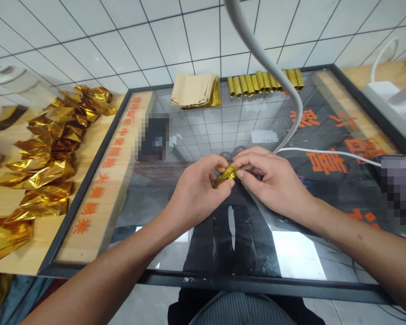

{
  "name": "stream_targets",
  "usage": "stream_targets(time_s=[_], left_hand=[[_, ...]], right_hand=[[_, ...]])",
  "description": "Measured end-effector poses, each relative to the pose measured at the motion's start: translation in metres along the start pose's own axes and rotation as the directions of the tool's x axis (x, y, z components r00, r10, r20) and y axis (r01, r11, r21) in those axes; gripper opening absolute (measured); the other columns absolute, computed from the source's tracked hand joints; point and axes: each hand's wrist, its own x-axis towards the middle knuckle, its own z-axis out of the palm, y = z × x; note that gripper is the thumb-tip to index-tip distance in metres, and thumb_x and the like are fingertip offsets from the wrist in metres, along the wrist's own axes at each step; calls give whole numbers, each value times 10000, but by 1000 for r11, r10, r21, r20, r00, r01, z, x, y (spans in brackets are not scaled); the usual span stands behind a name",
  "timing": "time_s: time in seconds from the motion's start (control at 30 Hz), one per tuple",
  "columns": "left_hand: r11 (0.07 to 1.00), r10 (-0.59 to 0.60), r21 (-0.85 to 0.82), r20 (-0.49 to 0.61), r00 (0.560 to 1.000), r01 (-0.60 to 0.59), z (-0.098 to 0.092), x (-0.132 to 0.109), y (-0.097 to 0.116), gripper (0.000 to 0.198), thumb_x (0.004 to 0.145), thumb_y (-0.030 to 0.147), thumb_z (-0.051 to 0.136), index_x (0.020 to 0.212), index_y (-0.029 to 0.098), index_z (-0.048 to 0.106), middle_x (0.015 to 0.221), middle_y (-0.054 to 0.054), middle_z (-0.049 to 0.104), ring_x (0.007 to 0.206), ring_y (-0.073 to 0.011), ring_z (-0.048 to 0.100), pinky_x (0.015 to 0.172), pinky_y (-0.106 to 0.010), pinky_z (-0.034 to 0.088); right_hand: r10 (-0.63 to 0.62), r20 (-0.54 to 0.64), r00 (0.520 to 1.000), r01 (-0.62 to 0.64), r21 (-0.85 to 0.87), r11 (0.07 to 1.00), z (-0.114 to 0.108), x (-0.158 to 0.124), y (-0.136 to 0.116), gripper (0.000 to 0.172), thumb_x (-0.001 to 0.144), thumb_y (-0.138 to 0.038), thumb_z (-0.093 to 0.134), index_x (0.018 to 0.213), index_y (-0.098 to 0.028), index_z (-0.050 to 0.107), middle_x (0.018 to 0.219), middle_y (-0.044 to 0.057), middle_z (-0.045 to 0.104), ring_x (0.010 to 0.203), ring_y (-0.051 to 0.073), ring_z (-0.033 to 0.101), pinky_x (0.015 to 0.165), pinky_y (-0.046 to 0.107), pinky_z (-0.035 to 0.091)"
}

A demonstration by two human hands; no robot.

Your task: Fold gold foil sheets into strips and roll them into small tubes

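Both of my hands meet over the middle of the glass-topped table (243, 117). My left hand (198, 192) and my right hand (270, 178) are closed around a small rolled piece of gold foil paper (226, 175), pinched between their fingertips. A row of several finished gold rolls (257, 82) lies at the far edge of the glass. Beside the row, a stack of flat tan-and-gold sheets (193, 90) rests at the far edge.
A heap of crumpled gold foil pieces (50, 153) covers the wooden surface at left. A grey cable (270, 67) hangs down from above, and a white cord (328, 153) runs right across the glass. White devices (389, 101) sit at the far right.
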Motion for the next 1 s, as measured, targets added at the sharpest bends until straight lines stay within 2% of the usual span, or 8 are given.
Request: stream_targets(time_s=[0.07,0.17,0.27,0.37,0.47,0.63,0.83,1.0], left_hand=[[992,34,120,24,999,-37,1,-2,-2,271,832,181,774,1080,239,681,987,14,695,791,-141,613,696,-286,472],[978,60,195,39,997,-67,1,-3,-6,321,849,150,742,1143,248,658,980,16,668,783,-146,595,671,-293,437],[980,84,179,8,996,-84,1,-2,-11,373,840,99,724,1171,253,649,938,28,654,761,-138,587,668,-286,435],[989,87,125,-30,996,-83,2,0,-16,385,841,78,709,1182,249,657,923,32,653,748,-127,591,679,-279,454],[995,71,71,-52,996,-67,3,2,-18,381,846,79,704,1186,248,668,924,35,653,711,-107,576,657,-264,454],[1000,25,-15,-82,996,-27,4,2,-16,359,852,119,727,1185,245,681,930,33,640,681,-95,560,605,-246,449],[999,30,-11,-84,996,-31,3,2,-13,353,846,114,723,1173,244,702,941,12,665,767,-130,609,673,-271,492],[997,69,24,-53,996,-68,2,2,-11,235,856,95,709,1043,237,725,906,13,681,751,-134,604,687,-285,483]], right_hand=[[-2,0,1000,2,-6,1000,-1,0,-1,200,980,-104,634,1071,-232,757,1135,59,772,1024,246,732,853,383,556],[31,-10,999,-32,-57,998,-3,-2,-3,236,987,-126,626,1162,-226,748,1117,54,762,916,225,716,834,388,538],[101,-35,994,-105,-125,987,-5,-3,-4,266,979,-188,660,1230,-223,743,1032,49,755,820,225,676,800,401,521],[149,-33,988,-153,-179,972,-6,-2,-3,285,968,-234,686,1246,-206,748,975,59,758,873,259,686,828,422,514],[186,3,983,-180,-222,958,-6,1,-4,264,969,-257,695,1219,-206,760,979,68,769,928,278,700,817,415,498],[204,32,978,-193,-216,957,-7,3,-5,166,977,-253,692,1117,-212,773,942,54,779,867,250,713,765,381,474],[197,12,980,-194,-115,974,-8,4,-2,87,985,-237,683,987,-213,766,898,42,779,874,236,717,756,356,470],[208,25,978,-205,-90,975,-8,5,-2,89,979,-219,682,940,-218,761,888,35,782,896,238,716,777,364,460]])
